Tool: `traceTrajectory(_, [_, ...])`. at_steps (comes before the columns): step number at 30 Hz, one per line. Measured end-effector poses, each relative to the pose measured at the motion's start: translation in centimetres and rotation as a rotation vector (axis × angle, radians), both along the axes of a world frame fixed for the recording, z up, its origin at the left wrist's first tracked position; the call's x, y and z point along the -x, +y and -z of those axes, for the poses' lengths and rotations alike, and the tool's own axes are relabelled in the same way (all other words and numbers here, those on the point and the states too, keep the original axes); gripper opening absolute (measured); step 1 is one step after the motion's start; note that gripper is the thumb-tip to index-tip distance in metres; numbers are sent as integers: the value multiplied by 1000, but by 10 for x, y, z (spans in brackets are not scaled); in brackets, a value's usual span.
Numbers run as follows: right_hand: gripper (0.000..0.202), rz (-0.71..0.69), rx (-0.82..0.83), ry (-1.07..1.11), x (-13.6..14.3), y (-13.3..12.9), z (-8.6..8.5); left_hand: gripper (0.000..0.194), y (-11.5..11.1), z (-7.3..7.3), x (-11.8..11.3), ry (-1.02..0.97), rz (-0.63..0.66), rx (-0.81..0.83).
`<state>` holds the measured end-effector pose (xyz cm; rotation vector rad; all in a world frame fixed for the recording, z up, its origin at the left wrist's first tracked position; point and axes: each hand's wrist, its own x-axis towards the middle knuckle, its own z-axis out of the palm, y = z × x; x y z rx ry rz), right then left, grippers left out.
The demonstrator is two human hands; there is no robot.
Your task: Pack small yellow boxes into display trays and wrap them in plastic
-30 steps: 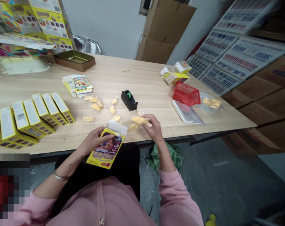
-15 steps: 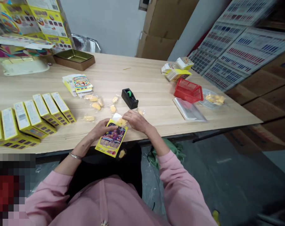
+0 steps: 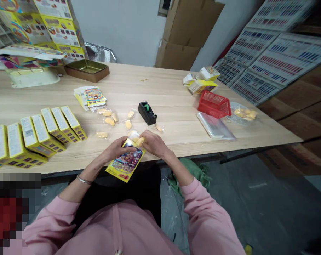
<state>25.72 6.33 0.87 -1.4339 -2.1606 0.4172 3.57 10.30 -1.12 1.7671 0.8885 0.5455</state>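
Observation:
My left hand (image 3: 119,148) grips a yellow printed box (image 3: 126,164) by its upper left side, thumb across the front. The box is tilted over the table's front edge, its white top flap raised. At its open top, my right hand (image 3: 153,142) pinches a small wrapped yellow snack (image 3: 140,142); the fingers partly hide it. Beyond my hands, several more wrapped yellow pieces (image 3: 110,121) lie scattered on the table. A black tape dispenser (image 3: 147,113) with green tape stands just past my right hand.
Several yellow boxes (image 3: 40,131) stand in a row at left. Flat cartons (image 3: 94,97) lie behind them, near a brown tray (image 3: 87,72). Right are a red basket (image 3: 213,104), clear plastic bags (image 3: 216,126) and a bowl of snacks (image 3: 245,114). Green sacking (image 3: 189,175) lies under the table.
My right hand still works at the box top, now with a yellow piece more visible in its fingers. The loose piece seen below the box is no longer visible. The view has shifted slightly.

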Motion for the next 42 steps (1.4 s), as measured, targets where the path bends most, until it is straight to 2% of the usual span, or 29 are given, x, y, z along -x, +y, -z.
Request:
traceTrajectory(3, [28,-175,307,160,-1,-4,-8,53,-7,0,-2,-50,52,27])
traceTrajectory(5, [29,-229,471,213,-2,-7,-11,57,-10,2,-2,-98,57,81])
traceTrajectory(6, [25,-200,465,198,-2,-9,-12,59,-11,3,-2,-117,40,95])
traceTrajectory(8, [15,-110,318,110,-2,-14,-13,61,-12,6,-2,-133,20,96])
traceTrajectory(10, [9,-142,220,20,-2,-18,-13,60,-13,9,-1,-143,45,104])
traceTrajectory(12, [10,-277,313,43,-4,-19,-10,59,-15,11,-1,-160,71,129])
traceTrajectory(14, [15,-283,406,205,-6,-17,-5,59,-17,11,0,-192,33,154])
traceTrajectory(16, [22,-124,341,398,-7,-15,1,60,-19,10,1,-214,-21,168])
traceTrajectory(18, [30,81,165,473,-4,-14,4,61,-21,10,1,-227,-49,186])
traceTrajectory(20, [32,208,4,374,2,-16,5,62,-24,10,1,-245,-62,206])
traceTrajectory(21, [28,224,-50,281,5,-18,4,62,-25,10,0,-256,-70,214])
traceTrajectory(23, [20,153,-99,88,10,-23,2,62,-27,10,0,-272,-95,223])
traceTrajectory(25, [20,30,-98,-42,12,-26,-2,61,-29,10,0,-282,-125,216])
traceTrajectory(27, [23,-23,-127,-114,13,-27,-5,60,-30,10,1,-301,-136,205])
traceTrajectory(32, [16,81,-275,-155,17,-20,-5,59,-33,12,1,-339,-113,159])
traceTrajectory(36, [16,-115,-224,-107,26,-17,-3,59,-32,15,3,-341,-132,133])
traceTrajectory(40, [19,-138,-210,-212,28,-21,-11,61,-29,14,8,-370,-144,110])
traceTrajectory(42, [23,-198,-125,-248,26,-23,-18,60,-28,10,9,-346,-124,104])
